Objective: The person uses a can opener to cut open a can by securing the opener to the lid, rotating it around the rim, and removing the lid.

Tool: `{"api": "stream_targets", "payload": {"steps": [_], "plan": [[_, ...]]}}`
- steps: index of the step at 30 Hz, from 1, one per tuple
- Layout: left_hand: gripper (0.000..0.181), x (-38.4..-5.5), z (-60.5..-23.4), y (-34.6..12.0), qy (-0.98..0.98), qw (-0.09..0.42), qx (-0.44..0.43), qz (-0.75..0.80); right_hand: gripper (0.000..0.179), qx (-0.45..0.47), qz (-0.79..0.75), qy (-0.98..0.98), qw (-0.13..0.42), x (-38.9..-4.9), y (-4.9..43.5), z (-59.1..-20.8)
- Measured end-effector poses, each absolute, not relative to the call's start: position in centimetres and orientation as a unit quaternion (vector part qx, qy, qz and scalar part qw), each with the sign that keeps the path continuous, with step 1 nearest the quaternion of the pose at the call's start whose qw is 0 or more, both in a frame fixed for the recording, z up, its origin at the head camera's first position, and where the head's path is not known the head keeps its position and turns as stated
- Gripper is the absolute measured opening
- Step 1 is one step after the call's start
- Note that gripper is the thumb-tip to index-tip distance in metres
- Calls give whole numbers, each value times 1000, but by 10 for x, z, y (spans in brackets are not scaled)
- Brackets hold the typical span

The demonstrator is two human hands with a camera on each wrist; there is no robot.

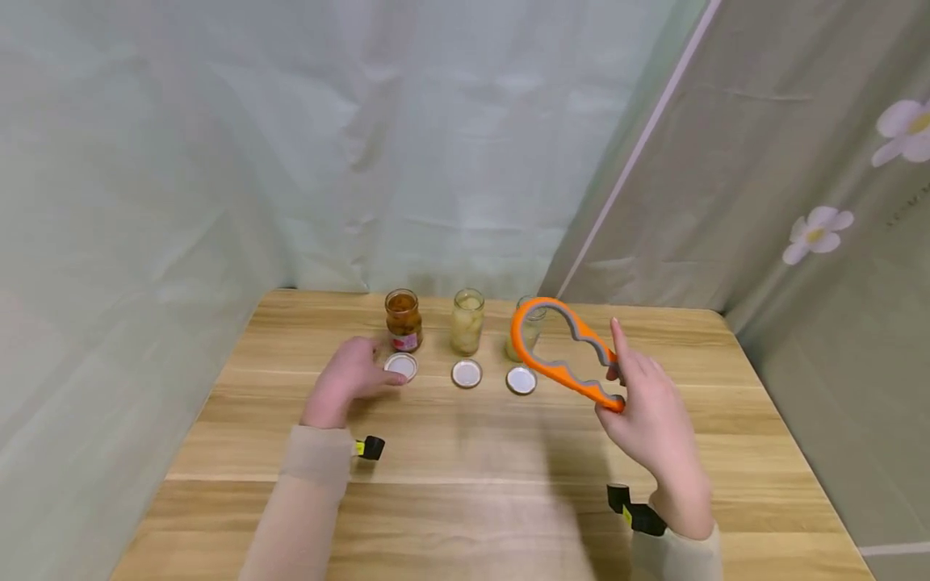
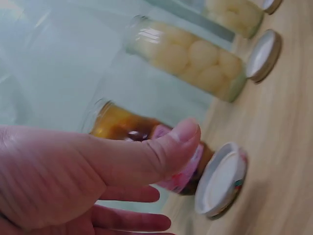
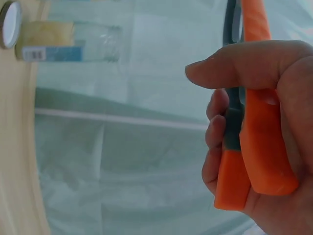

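My left hand point(image 1: 352, 375) is beside a white-lined jar lid point(image 1: 401, 367) lying on the table. In the left wrist view its thumb and fingers are apart, with the thumb in front of a jar of dark brown preserves point(image 2: 124, 122) and a gap between thumb and lid. That jar stands lidless just behind the lid. My right hand point(image 1: 654, 411) grips an orange and grey jar opener point(image 3: 266, 161) by its handles, raised above the table. From the head, the opener's loop partly covers a lidless jar of pale contents point(image 1: 514, 349).
Between those two jars stands a lidless jar of pale round fruit point(image 1: 467, 323). Two more lids lie inner side up, a middle lid point(image 1: 467, 373) and a right lid point(image 1: 521, 380). The wooden table point(image 1: 465, 516) ends at a hanging curtain point(image 1: 450, 161) behind the jars.
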State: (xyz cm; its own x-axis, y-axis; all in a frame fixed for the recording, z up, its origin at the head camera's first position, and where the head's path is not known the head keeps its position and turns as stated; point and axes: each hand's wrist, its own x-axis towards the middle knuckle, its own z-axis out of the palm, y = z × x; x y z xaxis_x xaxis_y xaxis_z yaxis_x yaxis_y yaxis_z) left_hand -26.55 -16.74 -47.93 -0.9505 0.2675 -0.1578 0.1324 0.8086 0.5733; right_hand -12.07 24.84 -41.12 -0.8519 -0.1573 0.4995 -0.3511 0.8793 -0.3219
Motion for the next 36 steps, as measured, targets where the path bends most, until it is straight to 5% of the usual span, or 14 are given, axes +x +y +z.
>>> {"api": "stream_targets", "payload": {"steps": [5, 10, 15, 23, 31, 36], "plan": [[75, -265, -477, -180, 931, 132, 86, 329, 107, 58, 263, -935, 230, -119, 265, -423], [69, -265, -478, -192, 923, 119, 61, 361, 75, -104, 325, -924, 172, -128, 293, -448], [64, -266, -476, -196, 916, 97, 50, 386, 80, -211, 357, -907, 77, -142, 323, -485], [59, -264, -473, -191, 912, 70, 54, 401, 89, -255, 325, -911, -11, -154, 352, -517], [59, -264, -473, -190, 910, 63, 55, 406, 66, -236, 218, -946, -40, -153, 356, -516], [59, -262, -469, -194, 909, 53, 47, 410, 82, -232, 191, -950, -78, -151, 355, -510]]}}
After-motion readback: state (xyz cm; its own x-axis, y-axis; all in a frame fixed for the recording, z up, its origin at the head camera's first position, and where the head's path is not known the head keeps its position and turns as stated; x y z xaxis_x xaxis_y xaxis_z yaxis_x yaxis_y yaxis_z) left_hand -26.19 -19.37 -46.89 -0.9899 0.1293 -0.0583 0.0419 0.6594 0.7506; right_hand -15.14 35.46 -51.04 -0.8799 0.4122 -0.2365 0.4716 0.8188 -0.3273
